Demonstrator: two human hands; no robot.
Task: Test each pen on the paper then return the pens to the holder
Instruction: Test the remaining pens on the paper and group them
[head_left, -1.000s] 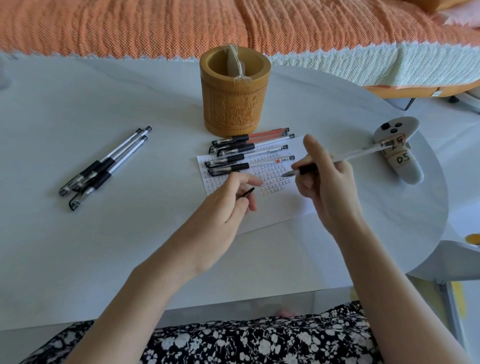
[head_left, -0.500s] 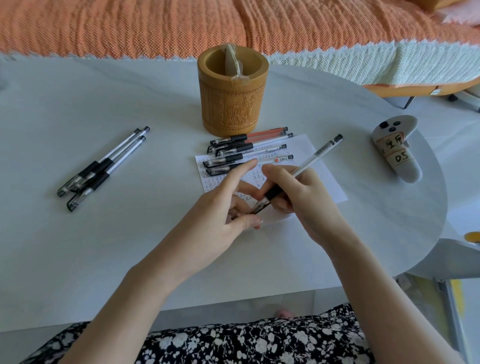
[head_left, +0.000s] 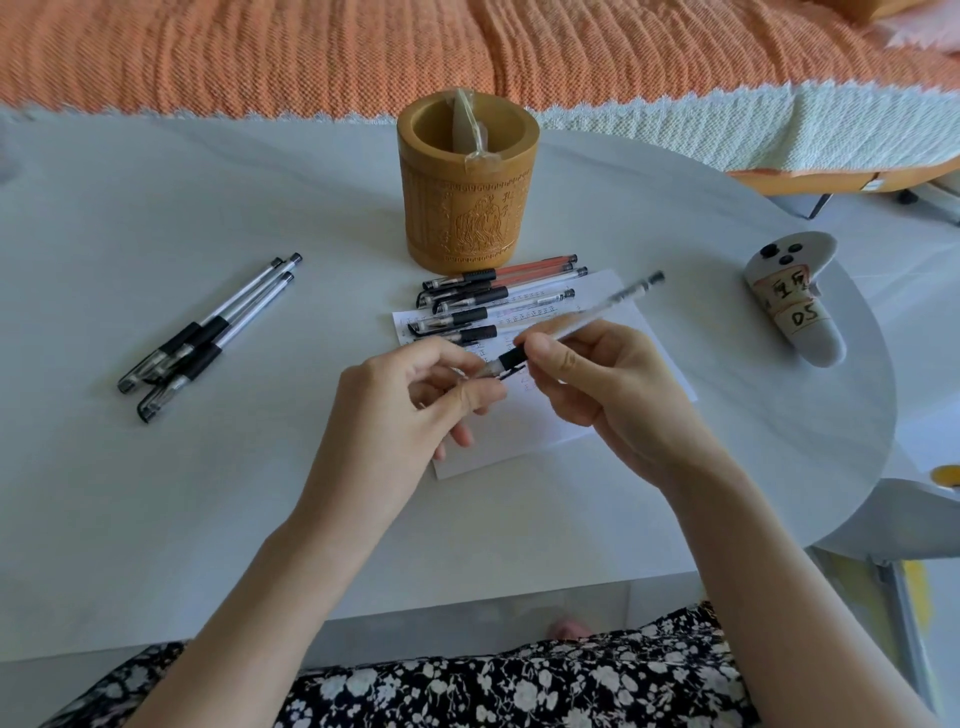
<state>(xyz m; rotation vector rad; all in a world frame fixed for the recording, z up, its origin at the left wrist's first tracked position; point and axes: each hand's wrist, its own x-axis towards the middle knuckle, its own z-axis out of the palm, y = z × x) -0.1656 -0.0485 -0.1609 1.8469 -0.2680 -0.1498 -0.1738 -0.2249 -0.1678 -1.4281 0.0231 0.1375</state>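
My right hand (head_left: 597, 384) holds a clear pen (head_left: 597, 312) with a black grip, its far end pointing up and right. My left hand (head_left: 410, 395) pinches the pen's cap (head_left: 485, 370) at the tip end, and the cap sits on the tip. Both hands hover over a white printed paper (head_left: 649, 343). Several pens (head_left: 498, 301), black and red, lie in a row on the paper's far edge. Just behind them stands the carved wooden holder (head_left: 467, 208), with a small plastic packet inside. Three black pens (head_left: 208, 338) lie together at the left.
The white table (head_left: 156, 493) ends in a rounded edge on the right. A grey controller (head_left: 795, 296) with taped labels lies near that edge. An orange bedspread (head_left: 467, 47) runs along the far side. A white chair seat (head_left: 904, 514) shows at lower right.
The right hand swung the pen in from the right toward the left hand. The cap held in the left hand has gone onto the pen's tip.
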